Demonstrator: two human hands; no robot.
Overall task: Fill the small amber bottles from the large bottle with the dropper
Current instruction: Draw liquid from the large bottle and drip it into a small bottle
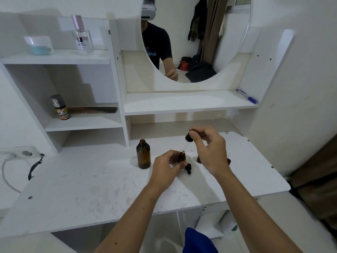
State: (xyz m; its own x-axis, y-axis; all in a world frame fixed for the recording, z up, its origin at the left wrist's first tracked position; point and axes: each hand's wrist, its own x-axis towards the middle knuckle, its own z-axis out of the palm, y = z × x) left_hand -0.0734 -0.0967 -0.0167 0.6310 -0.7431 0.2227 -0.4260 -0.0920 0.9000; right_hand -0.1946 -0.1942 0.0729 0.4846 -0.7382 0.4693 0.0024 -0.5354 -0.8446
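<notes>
Two hands work over the white bench (91, 189): the left hand (165, 168) holds a small amber bottle (181, 157) upright, fingers curled round it, while the right hand (209, 148) pinches the black bulb of the dropper (187, 138), its glass tip just above the bottle's mouth. One large bottle (144, 154), uncapped, stands just left; two more small brown shapes lie partly hidden behind the right hand, and one loose dropper cap (188, 168) lies beside the left. Glass throughout is probably light, smooth and fragile, so bottles are best gripped at the body and the dropper at its soft bulb.
</notes>
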